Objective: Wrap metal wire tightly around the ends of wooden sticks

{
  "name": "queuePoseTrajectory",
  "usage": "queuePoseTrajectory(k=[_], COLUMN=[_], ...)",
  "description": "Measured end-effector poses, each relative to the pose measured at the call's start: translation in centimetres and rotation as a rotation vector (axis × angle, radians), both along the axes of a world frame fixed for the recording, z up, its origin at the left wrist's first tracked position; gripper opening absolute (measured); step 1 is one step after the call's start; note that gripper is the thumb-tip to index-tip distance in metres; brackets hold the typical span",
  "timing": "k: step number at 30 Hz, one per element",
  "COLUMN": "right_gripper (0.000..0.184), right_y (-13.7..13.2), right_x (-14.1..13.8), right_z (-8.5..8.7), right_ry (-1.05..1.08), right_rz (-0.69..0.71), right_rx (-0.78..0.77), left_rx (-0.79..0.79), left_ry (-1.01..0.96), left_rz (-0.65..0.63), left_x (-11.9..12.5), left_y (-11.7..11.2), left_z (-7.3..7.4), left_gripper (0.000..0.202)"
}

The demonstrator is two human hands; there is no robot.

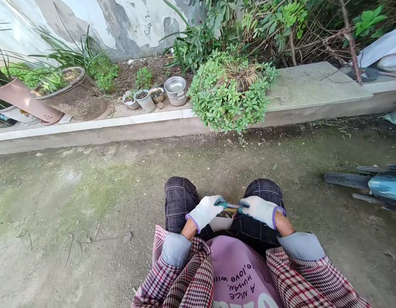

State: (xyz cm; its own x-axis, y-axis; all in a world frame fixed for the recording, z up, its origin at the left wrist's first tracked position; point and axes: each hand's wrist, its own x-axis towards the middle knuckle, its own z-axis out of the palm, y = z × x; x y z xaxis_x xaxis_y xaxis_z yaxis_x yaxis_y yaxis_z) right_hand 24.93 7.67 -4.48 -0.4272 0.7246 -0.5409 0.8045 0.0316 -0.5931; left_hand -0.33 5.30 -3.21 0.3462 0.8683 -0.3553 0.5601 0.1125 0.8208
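Observation:
Both my hands wear white work gloves with teal palms and purple cuffs. My left hand [208, 210] is closed round the left end of a short, thin grey rod [233, 205], above my lap between the knees. Its right end is in my right hand [259, 208], also with fingers closed. The rod lies roughly level, and its ends are hidden in the gloves. Just below it shows a yellowish strip [230, 210]; whether it belongs to the rod I cannot tell. The rod's exact kind is too small and blurred to make out.
A low ledge [136, 128] edges a planting bed ahead. On it stand a large tilted clay pot [78, 100], a small white pot [145, 102], a metal pot [176, 92] and a leafy plant [230, 102]. A blue wheeled thing [382, 186] is at right.

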Motion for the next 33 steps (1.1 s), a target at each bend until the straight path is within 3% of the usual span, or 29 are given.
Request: queuePoseTrajectory(k=[4, 7, 10, 16, 22, 29, 33], right_gripper=[0.032, 0.041, 0.045, 0.047, 0.055, 0.057, 0.056], right_y=[0.2, -0.5, -1.0, -1.3, -1.3, -1.1, -1.3], right_x=[0.2, 0.1, -0.2, -0.7, -0.9, -0.4, -0.6], right_z=[0.1, 0.5, 0.2, -0.4, 0.8, 1.1, 0.8], right_ry=[0.09, 0.364, 0.56, 0.701, 0.769, 0.809, 0.863], right_rz=[-0.176, -0.39, -0.539, -0.631, -0.739, -0.783, -0.814], right_rx=[0.075, -0.036, -0.15, -0.224, -0.248, -0.279, -0.307], left_rx=[-0.169, -0.317, -0.384, -0.377, -0.354, -0.284, -0.31], left_ry=[-0.241, -0.459, -0.567, -0.625, -0.536, -0.585, -0.604], left_rz=[0.177, 0.359, 0.449, 0.433, 0.431, 0.49, 0.435], left_x=[0.4, 0.8, 1.2, 1.4, 1.3, 1.4, 1.1], left_y=[-0.9, -1.2, -1.1, -1.2, -1.6, -1.8, -2.0], left_z=[-0.8, -1.5, -1.9, -1.7, -1.3, 0.7, 1.8], left_gripper=[0.015, 0.016, 0.025, 0.033, 0.033, 0.036, 0.037])
